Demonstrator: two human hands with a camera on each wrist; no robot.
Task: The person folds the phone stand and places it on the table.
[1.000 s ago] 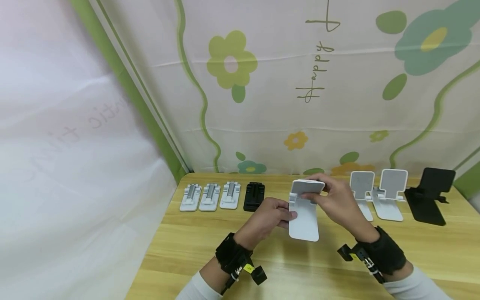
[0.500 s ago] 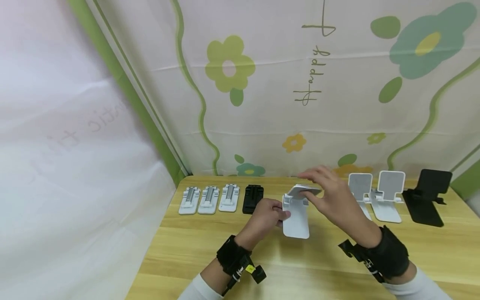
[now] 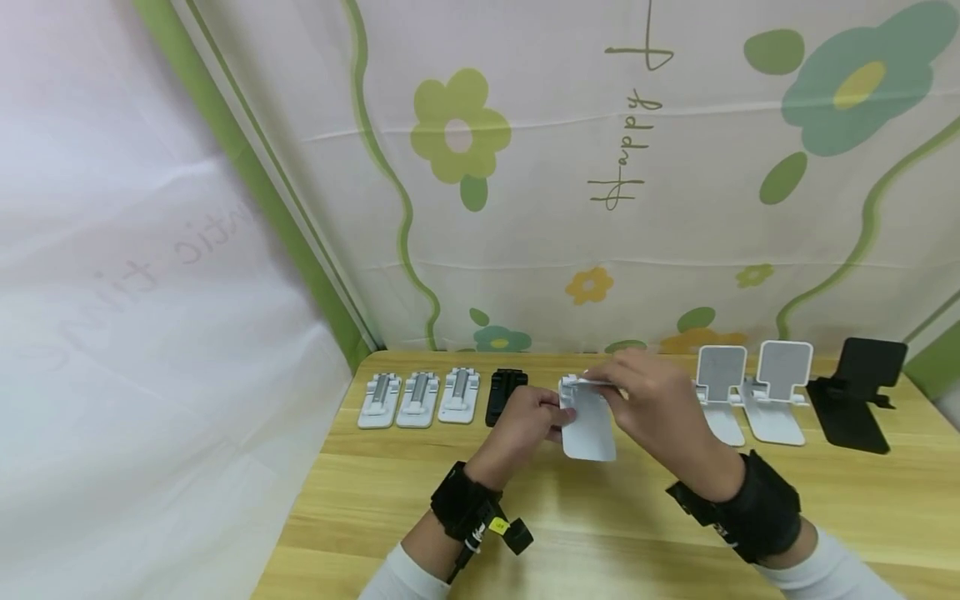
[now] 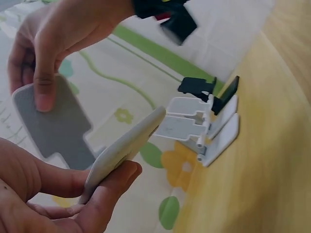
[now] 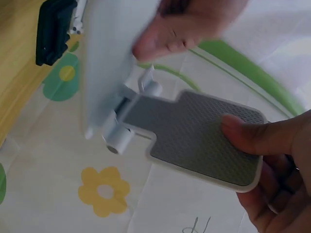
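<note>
Far left on the bench [image 3: 420, 500] you've got three folded white stands [image 3: 420, 398] lying flat in a row, then a folded black stand [image 3: 504, 397] just to their right.

Next comes your left hand [image 3: 525, 425], fingers curled round the left edge of the white phone stand [image 3: 587, 421] you're holding up above the middle of the bench. In the left wrist view the base plate sits pinched between your thumb and fingers [image 4: 112, 187], edge-on.

Your right hand [image 3: 652, 408] is on the other side of it, pinching the grey-padded back plate [image 5: 194, 136] at its top end, thumb [image 5: 252, 133] pressed on the textured pad. That plate is hinged to the base and tipped down close toward it, though how close I can't quite tell from the head view.

Further right, two opened white stands [image 3: 753, 383] sit upright side by side near the far edge, and an opened black stand [image 3: 855, 392] sits at the far right. Flowery curtain [image 3: 637, 167] behind it all.
</note>
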